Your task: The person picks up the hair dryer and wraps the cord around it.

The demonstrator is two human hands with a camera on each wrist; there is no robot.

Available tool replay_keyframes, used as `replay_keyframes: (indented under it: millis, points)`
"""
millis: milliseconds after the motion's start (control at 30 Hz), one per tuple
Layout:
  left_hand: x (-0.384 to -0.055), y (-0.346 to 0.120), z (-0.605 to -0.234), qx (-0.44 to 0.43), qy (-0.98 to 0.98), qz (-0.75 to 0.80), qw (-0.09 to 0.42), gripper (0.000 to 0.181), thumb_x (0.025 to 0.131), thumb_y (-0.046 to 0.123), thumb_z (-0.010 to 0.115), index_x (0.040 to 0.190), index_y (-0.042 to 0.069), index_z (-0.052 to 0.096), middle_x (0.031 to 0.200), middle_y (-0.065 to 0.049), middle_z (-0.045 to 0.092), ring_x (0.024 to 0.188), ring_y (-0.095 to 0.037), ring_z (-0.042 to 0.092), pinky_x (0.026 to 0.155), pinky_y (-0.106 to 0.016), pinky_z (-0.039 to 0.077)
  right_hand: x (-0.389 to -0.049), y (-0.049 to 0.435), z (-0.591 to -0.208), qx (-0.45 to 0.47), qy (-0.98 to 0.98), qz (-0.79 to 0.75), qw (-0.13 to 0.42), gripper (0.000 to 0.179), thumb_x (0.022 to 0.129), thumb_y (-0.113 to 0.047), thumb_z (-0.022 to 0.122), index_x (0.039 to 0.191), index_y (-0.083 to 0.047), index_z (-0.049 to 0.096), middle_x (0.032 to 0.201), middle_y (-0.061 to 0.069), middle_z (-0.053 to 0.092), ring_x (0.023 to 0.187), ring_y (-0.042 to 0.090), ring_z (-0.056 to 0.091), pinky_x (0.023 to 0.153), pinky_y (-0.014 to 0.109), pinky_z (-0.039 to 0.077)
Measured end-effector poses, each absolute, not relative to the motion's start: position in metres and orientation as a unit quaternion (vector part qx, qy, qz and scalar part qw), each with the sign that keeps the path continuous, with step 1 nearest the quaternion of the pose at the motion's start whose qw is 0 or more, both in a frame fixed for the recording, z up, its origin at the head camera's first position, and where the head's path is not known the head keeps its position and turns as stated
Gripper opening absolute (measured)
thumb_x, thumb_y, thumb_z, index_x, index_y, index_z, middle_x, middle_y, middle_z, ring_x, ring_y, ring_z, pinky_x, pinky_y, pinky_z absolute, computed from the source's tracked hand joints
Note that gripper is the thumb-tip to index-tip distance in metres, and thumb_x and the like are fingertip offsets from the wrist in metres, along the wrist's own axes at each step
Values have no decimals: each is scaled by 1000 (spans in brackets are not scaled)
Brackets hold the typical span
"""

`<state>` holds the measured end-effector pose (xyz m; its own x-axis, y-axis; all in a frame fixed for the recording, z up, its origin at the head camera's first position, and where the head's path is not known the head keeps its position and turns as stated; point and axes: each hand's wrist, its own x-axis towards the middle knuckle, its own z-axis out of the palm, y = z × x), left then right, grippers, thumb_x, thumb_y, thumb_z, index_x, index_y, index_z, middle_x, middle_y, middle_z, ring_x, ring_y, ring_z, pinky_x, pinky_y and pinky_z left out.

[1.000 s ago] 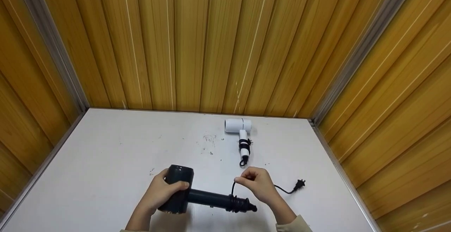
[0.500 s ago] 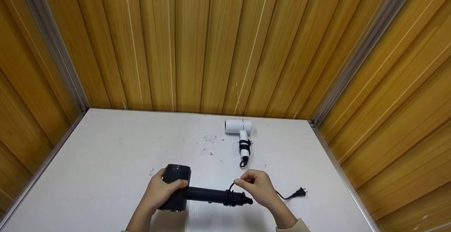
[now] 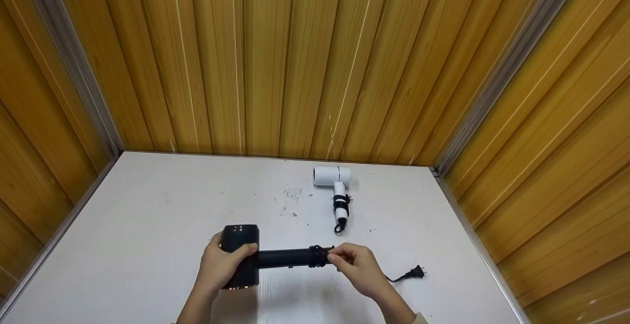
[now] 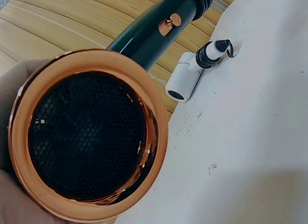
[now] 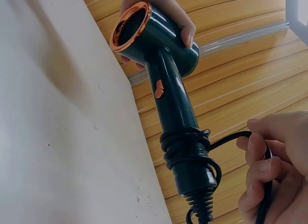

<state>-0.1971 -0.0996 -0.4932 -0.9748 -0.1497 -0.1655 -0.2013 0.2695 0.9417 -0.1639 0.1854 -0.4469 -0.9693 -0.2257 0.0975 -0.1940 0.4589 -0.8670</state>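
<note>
My left hand (image 3: 220, 266) grips the barrel of a dark green hair dryer (image 3: 284, 258) with copper trim, its thumb across the front. The dryer is held above the table, handle pointing right. In the left wrist view the copper-ringed mesh end (image 4: 89, 135) faces the camera. Several turns of black power cord (image 5: 185, 147) wrap the lower handle. My right hand (image 3: 358, 267) pinches the cord between thumb and forefinger beside the handle's end. From there the cord runs through the curled fingers, and its two-pin plug (image 3: 417, 272) hangs out to the right.
A white hair dryer (image 3: 332, 176) lies toward the back of the white table (image 3: 162, 215), its black cord (image 3: 340, 206) wound round its handle. Wood-patterned panels (image 3: 261, 68) wall in the back and both sides. Dark scuffs mark the tabletop.
The green dryer has shifted slightly left and up, its handle turning closer to level. My right hand, still pinching the cord, has come from above the handle to beside its end.
</note>
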Motion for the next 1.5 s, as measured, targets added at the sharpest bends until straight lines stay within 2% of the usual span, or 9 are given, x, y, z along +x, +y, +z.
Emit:
replay_keyframes:
  millis: [133, 300, 433, 700, 1000, 1200, 1500]
  points:
    - [-198, -100, -492, -112, 791, 601, 19, 91, 73, 40, 76, 140, -5, 33, 115, -27, 57, 90, -28, 64, 70, -38, 55, -167, 190, -461, -118, 856, -502, 31, 17, 92, -10, 59, 98, 2, 68, 72, 2, 60, 58, -1, 48, 52, 14, 37]
    - [-198, -102, -491, -118, 782, 611, 17, 90, 75, 40, 75, 140, -4, 33, 115, -26, 57, 89, -26, 64, 70, -35, 55, -170, 196, -476, -123, 852, -507, 43, 19, 95, -13, 56, 99, 1, 67, 75, 12, 63, 56, 0, 48, 50, 14, 38]
    - [-198, -103, -490, -123, 768, 629, 14, 88, 77, 38, 74, 141, -3, 31, 112, -24, 57, 82, -23, 65, 67, -33, 55, -169, 196, -479, -129, 841, -523, 55, 19, 95, -13, 54, 99, 2, 66, 74, 14, 63, 51, -1, 44, 47, 14, 39]
    - [-196, -105, -488, -129, 736, 664, 30, 84, 79, 36, 73, 142, 0, 31, 110, -22, 57, 78, -22, 66, 65, -34, 56, -165, 194, -483, -132, 822, -549, 74, 21, 96, -14, 53, 100, 2, 66, 78, 17, 65, 52, 0, 47, 50, 15, 41]
    - [-196, -106, -485, -131, 722, 678, 36, 86, 80, 36, 71, 144, -1, 27, 108, -22, 58, 78, -23, 66, 66, -34, 56, -164, 193, -488, -124, 810, -566, 91, 22, 96, -15, 53, 99, 3, 66, 81, 17, 66, 55, 3, 50, 53, 18, 46]
    - [-196, -108, -484, -134, 710, 690, 41, 82, 82, 37, 69, 144, 0, 28, 107, -22, 59, 78, -23, 65, 66, -34, 56, -163, 190, -487, -122, 806, -571, 95, 21, 96, -11, 53, 98, 6, 65, 80, 17, 66, 53, 2, 50, 51, 15, 44]
    - [-198, -111, -484, -145, 691, 706, 55, 84, 83, 38, 67, 144, -2, 26, 104, -20, 58, 76, -22, 65, 63, -33, 55, -168, 192, -503, -102, 782, -603, 117, 25, 96, -16, 54, 102, 5, 66, 79, 9, 66, 52, 3, 49, 49, 14, 42]
